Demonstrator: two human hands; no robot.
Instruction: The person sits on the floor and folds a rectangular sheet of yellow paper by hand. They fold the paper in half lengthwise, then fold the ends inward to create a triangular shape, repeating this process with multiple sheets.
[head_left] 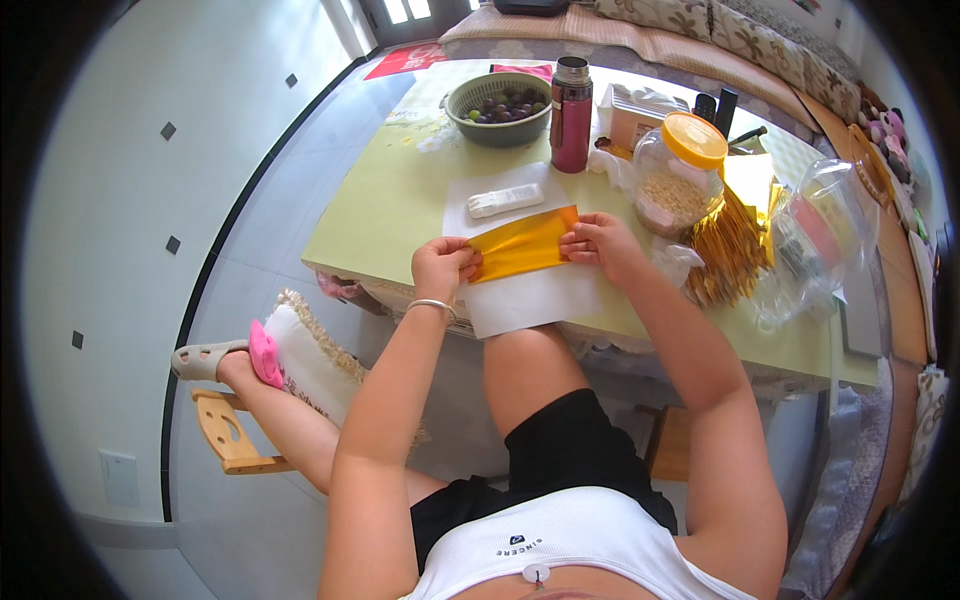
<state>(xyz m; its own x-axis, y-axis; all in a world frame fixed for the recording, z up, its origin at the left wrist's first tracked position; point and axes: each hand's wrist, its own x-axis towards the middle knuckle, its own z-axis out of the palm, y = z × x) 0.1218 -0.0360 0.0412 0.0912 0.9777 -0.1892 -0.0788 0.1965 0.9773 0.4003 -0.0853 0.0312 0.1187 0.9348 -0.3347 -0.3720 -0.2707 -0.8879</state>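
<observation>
A shiny gold foil sheet (522,246) is stretched between my two hands above the table's near edge. My left hand (443,268) pinches its left end, and a bracelet (432,306) circles that wrist. At the opposite end, my right hand (603,247) grips the sheet between thumb and fingers. Underneath lies white paper (530,305), overhanging the edge toward my knee. Just beyond the foil, a small white bottle (505,200) rests on its side on the paper.
On the table (375,215) stand a colander (465,100) of grapes, a red thermos (571,130), a tissue box (640,110) and a yellow-lidded jar (675,180). Gold foil strips (728,245) pile up beside clear plastic packaging (820,240) at right. A wooden stool (222,435) sits left.
</observation>
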